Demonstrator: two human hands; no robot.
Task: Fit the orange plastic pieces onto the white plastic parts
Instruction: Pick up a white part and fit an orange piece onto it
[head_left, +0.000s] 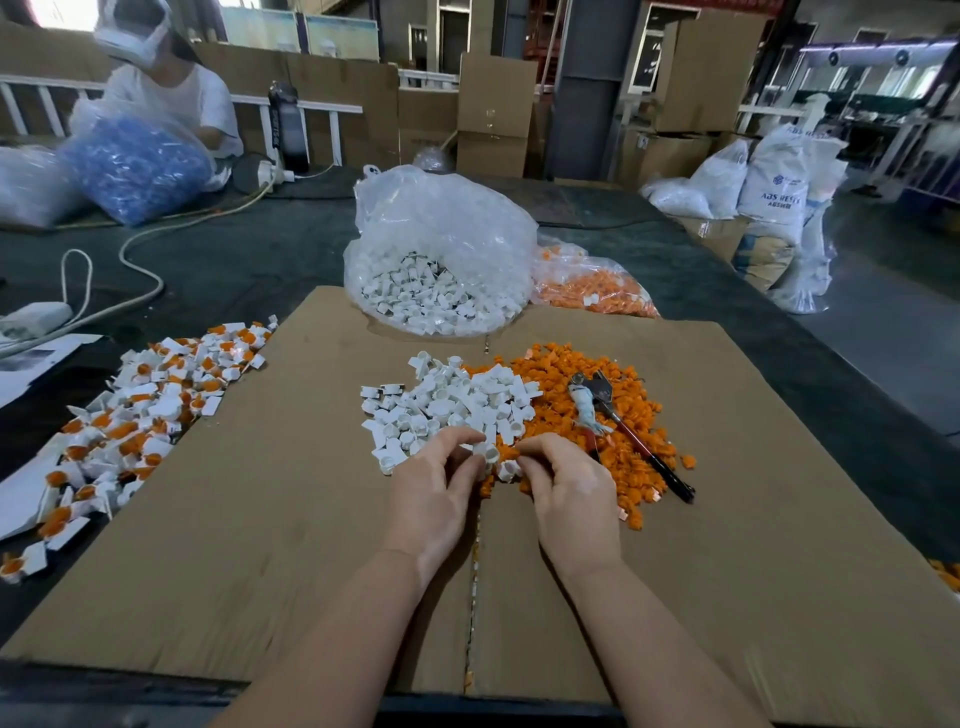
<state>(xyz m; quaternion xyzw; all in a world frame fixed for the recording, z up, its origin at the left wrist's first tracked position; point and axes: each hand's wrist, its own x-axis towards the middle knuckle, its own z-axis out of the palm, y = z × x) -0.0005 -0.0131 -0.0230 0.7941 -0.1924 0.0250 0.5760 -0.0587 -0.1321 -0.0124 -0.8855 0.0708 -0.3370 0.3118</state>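
Your worktop (260, 249) carries a flat cardboard sheet (260, 545). At its far edge sits an open clear bag of white parts (441, 260), w/ a bag of orange pieces (592, 291) just beside it on the right. Assembled parts (140, 410) lie along the sheet's left edge. Mid-sheet, the loose white pile (447, 405) touches the orange pile (587, 415); pliers (618, 426) lie on the orange. Your left hand (436, 488) pinches a white part (485, 454). Your right hand (566, 483) has fingers curled at the pile edge; can't tell what it holds.
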